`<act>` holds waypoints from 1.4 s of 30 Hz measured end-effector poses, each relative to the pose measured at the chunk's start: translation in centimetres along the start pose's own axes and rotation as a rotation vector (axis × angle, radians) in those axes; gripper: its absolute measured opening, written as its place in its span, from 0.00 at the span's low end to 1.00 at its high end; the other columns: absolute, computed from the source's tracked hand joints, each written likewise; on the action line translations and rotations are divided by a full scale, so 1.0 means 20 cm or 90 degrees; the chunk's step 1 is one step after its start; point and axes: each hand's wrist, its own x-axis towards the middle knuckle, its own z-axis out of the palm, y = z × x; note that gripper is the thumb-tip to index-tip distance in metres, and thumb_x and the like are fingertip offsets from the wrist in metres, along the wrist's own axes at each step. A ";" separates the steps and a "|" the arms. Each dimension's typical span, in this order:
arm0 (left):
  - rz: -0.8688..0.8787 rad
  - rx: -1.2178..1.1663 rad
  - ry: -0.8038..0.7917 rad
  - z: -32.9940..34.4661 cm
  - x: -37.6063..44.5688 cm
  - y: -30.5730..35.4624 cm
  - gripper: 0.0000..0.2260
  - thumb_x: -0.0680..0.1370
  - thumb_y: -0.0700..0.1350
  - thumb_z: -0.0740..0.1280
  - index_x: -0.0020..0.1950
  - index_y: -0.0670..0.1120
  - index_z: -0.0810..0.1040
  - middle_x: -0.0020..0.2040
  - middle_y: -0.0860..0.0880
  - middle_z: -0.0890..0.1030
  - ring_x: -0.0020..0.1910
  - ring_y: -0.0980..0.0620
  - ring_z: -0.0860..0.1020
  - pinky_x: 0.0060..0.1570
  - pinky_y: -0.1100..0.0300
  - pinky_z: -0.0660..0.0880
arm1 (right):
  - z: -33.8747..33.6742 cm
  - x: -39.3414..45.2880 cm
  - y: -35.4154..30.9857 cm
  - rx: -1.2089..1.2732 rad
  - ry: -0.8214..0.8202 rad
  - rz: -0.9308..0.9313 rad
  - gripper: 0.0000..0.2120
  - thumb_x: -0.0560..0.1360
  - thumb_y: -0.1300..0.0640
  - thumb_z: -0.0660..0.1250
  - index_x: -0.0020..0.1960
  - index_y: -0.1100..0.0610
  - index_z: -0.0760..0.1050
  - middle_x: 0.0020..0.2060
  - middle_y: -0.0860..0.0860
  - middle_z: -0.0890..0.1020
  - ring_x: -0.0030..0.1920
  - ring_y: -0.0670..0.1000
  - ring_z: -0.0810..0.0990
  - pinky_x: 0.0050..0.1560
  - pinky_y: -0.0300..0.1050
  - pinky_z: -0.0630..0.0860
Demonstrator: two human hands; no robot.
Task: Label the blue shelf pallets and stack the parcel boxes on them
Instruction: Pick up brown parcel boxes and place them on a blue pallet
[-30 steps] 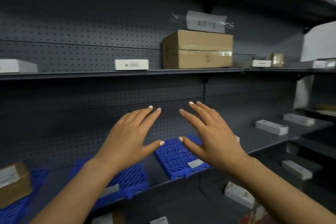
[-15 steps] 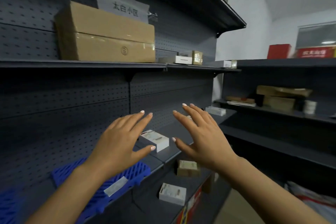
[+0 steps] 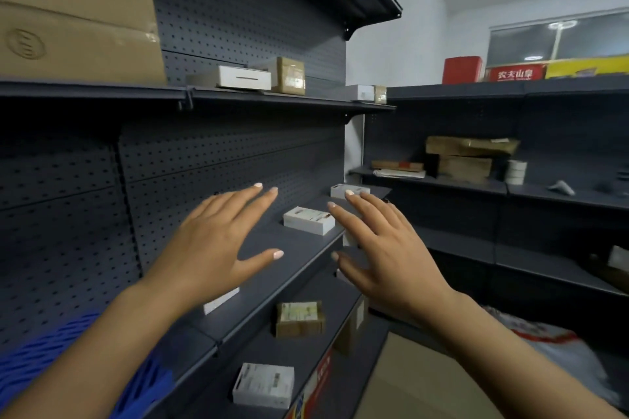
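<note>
Blue slatted pallet (image 3: 51,350) at lower left on the dark shelf, partly cut off by the frame and hidden behind the forearm. White parcel box (image 3: 309,220) flat on the middle shelf; brown taped box (image 3: 299,318) and white labelled box (image 3: 263,385) lower down.

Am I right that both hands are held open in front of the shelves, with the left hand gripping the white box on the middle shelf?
Not quite. In the head view the left hand grips nothing; like the right hand, it is open and empty. The white box lies untouched on the middle shelf.
</note>
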 end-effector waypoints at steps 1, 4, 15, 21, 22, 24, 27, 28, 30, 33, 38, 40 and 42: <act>-0.006 -0.001 0.007 0.03 0.07 0.02 0.36 0.72 0.70 0.52 0.76 0.53 0.58 0.74 0.51 0.65 0.69 0.51 0.67 0.67 0.52 0.62 | 0.03 0.03 0.08 0.002 0.006 -0.004 0.30 0.76 0.40 0.53 0.75 0.47 0.57 0.74 0.52 0.63 0.75 0.54 0.58 0.72 0.52 0.56; -0.039 -0.007 0.029 0.11 0.30 0.11 0.37 0.71 0.71 0.51 0.77 0.56 0.54 0.75 0.53 0.62 0.71 0.52 0.63 0.68 0.53 0.60 | 0.10 0.11 0.32 -0.010 0.019 -0.047 0.30 0.75 0.40 0.54 0.75 0.48 0.58 0.73 0.53 0.64 0.74 0.55 0.59 0.71 0.53 0.57; -0.134 0.081 0.091 0.27 1.06 0.34 0.37 0.73 0.70 0.53 0.77 0.55 0.52 0.76 0.53 0.59 0.73 0.54 0.58 0.69 0.58 0.55 | 0.26 0.60 1.06 0.074 0.082 -0.129 0.29 0.75 0.40 0.55 0.74 0.47 0.59 0.72 0.53 0.66 0.73 0.55 0.63 0.70 0.55 0.64; -0.172 0.200 0.090 0.30 1.40 0.29 0.35 0.76 0.66 0.57 0.78 0.53 0.50 0.76 0.52 0.57 0.74 0.53 0.56 0.71 0.57 0.53 | 0.40 0.90 1.27 0.131 0.107 -0.142 0.31 0.73 0.38 0.50 0.74 0.47 0.60 0.72 0.52 0.66 0.73 0.55 0.63 0.71 0.55 0.63; -0.183 0.218 0.088 0.30 1.45 0.26 0.35 0.76 0.66 0.56 0.78 0.53 0.50 0.76 0.52 0.58 0.74 0.52 0.56 0.72 0.56 0.54 | 0.42 0.96 1.29 0.132 0.115 -0.146 0.31 0.73 0.38 0.50 0.74 0.47 0.60 0.72 0.52 0.66 0.73 0.54 0.63 0.71 0.54 0.63; -0.213 0.242 0.085 0.32 1.55 0.21 0.35 0.76 0.66 0.56 0.78 0.52 0.51 0.76 0.51 0.58 0.74 0.52 0.56 0.71 0.54 0.55 | 0.48 1.06 1.34 0.119 0.128 -0.157 0.30 0.73 0.38 0.51 0.73 0.47 0.61 0.71 0.53 0.69 0.71 0.55 0.66 0.69 0.54 0.64; -0.254 0.253 0.098 0.33 1.70 0.12 0.35 0.76 0.66 0.57 0.78 0.52 0.52 0.76 0.51 0.58 0.74 0.51 0.56 0.71 0.52 0.57 | 0.56 1.22 1.41 0.094 0.165 -0.186 0.29 0.73 0.39 0.53 0.71 0.49 0.65 0.67 0.54 0.73 0.68 0.56 0.70 0.66 0.54 0.67; -0.268 0.248 0.106 0.33 1.76 0.09 0.35 0.76 0.66 0.58 0.77 0.52 0.52 0.76 0.51 0.58 0.74 0.50 0.56 0.71 0.51 0.57 | 0.59 1.28 1.44 0.092 0.173 -0.194 0.29 0.73 0.39 0.54 0.71 0.49 0.66 0.67 0.54 0.73 0.68 0.56 0.71 0.66 0.54 0.66; -0.295 0.254 0.119 0.36 1.88 0.01 0.35 0.75 0.66 0.58 0.77 0.53 0.53 0.76 0.52 0.59 0.73 0.50 0.57 0.69 0.50 0.60 | 0.64 1.39 1.48 0.104 0.184 -0.199 0.29 0.73 0.39 0.54 0.71 0.48 0.65 0.67 0.53 0.73 0.68 0.55 0.71 0.66 0.53 0.65; -0.351 0.293 0.099 0.41 2.07 -0.09 0.35 0.75 0.66 0.59 0.77 0.53 0.53 0.76 0.49 0.58 0.74 0.48 0.55 0.69 0.45 0.61 | 0.72 1.55 1.53 0.113 0.195 -0.219 0.29 0.73 0.38 0.54 0.72 0.48 0.65 0.68 0.53 0.72 0.69 0.55 0.70 0.67 0.53 0.65; -0.517 0.344 0.059 0.49 2.29 -0.22 0.36 0.71 0.69 0.63 0.74 0.53 0.58 0.75 0.44 0.59 0.73 0.41 0.55 0.63 0.37 0.66 | 0.83 1.72 1.60 0.150 0.203 -0.231 0.29 0.74 0.38 0.53 0.72 0.48 0.64 0.70 0.53 0.70 0.70 0.55 0.68 0.68 0.52 0.63; -0.566 0.360 0.042 0.53 2.32 -0.24 0.33 0.71 0.67 0.66 0.70 0.52 0.64 0.70 0.44 0.65 0.69 0.40 0.59 0.59 0.41 0.70 | 0.87 1.75 1.63 0.161 0.207 -0.238 0.29 0.74 0.38 0.53 0.72 0.48 0.65 0.70 0.53 0.70 0.70 0.55 0.68 0.67 0.52 0.63; -0.571 0.376 0.055 0.55 2.33 -0.24 0.28 0.72 0.63 0.67 0.66 0.51 0.67 0.65 0.45 0.69 0.66 0.41 0.62 0.55 0.44 0.72 | 0.90 1.79 1.65 0.180 0.210 -0.248 0.29 0.74 0.38 0.52 0.72 0.48 0.65 0.70 0.53 0.70 0.70 0.55 0.68 0.67 0.52 0.63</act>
